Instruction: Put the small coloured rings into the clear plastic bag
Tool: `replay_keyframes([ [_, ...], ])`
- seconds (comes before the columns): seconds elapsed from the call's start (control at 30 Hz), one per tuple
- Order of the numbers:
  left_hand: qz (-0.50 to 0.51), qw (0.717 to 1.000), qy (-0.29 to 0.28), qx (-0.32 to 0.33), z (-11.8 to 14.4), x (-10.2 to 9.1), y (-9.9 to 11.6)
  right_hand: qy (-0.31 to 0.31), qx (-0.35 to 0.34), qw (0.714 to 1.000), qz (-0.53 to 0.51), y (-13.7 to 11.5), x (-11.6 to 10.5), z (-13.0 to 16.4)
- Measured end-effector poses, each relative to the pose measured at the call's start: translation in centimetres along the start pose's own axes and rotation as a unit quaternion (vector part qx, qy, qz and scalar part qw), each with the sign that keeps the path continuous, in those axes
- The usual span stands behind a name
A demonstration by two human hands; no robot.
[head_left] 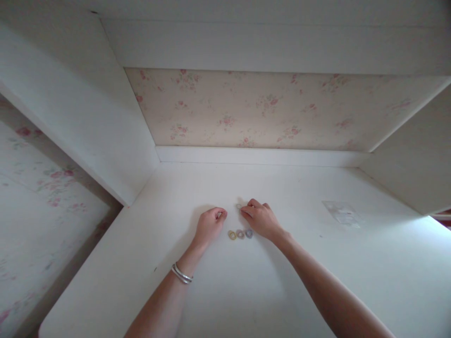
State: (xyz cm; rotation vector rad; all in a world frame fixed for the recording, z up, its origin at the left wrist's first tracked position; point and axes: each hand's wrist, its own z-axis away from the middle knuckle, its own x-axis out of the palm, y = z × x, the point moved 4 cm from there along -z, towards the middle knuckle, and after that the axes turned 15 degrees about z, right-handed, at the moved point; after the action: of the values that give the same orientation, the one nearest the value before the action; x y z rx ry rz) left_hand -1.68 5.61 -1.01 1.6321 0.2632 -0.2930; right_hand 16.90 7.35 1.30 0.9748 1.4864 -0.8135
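Note:
On the white desktop lie small coiled hair ties: a yellow hair tie, a pinkish hair tie and a bluish-grey hair tie, side by side in a short row. Beyond them, my right hand pinches the edge of a pale, whitish hair tie with thumb and fingertips, close to the surface. My left hand rests on the desk to the left of the row, its fingers curled together. What it holds, if anything, is hidden. Silver bangles circle the left wrist.
A clear plastic bag lies flat on the desk at the right. White side panels and an upper board enclose the desk, with floral wallpaper behind. Tiny dark specks dot the surface.

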Motion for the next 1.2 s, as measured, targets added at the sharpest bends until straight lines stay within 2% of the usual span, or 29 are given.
replay_keyframes([
  [0.27,-0.01,1.0,-0.012,0.002,-0.3,0.1,-0.4,0.015,-0.013,0.999,0.037,-0.8,0.6,0.0],
  [0.43,-0.009,1.0,-0.019,-0.005,-0.4,0.2,-0.5,0.047,-0.002,0.999,-0.001,-0.4,-0.1,0.4],
  [0.6,-0.017,1.0,-0.017,-0.003,-0.3,0.1,-0.6,0.118,0.031,0.988,-0.095,0.5,-1.1,2.8],
  [0.7,-0.03,0.999,-0.021,0.001,-0.3,0.0,-0.5,0.139,0.042,0.984,-0.106,0.8,-1.0,5.0],
  [0.9,-0.059,0.998,-0.014,-0.01,-0.2,-0.1,0.1,0.122,0.023,0.99,-0.063,1.0,-0.1,7.9],
  [1.07,-0.063,0.998,-0.021,-0.006,0.0,0.0,0.4,0.086,-0.007,0.994,-0.073,0.9,0.7,8.3],
  [1.2,-0.063,0.998,-0.022,-0.01,-0.1,0.1,0.2,0.083,0.0,0.992,-0.095,0.9,0.6,8.4],
])
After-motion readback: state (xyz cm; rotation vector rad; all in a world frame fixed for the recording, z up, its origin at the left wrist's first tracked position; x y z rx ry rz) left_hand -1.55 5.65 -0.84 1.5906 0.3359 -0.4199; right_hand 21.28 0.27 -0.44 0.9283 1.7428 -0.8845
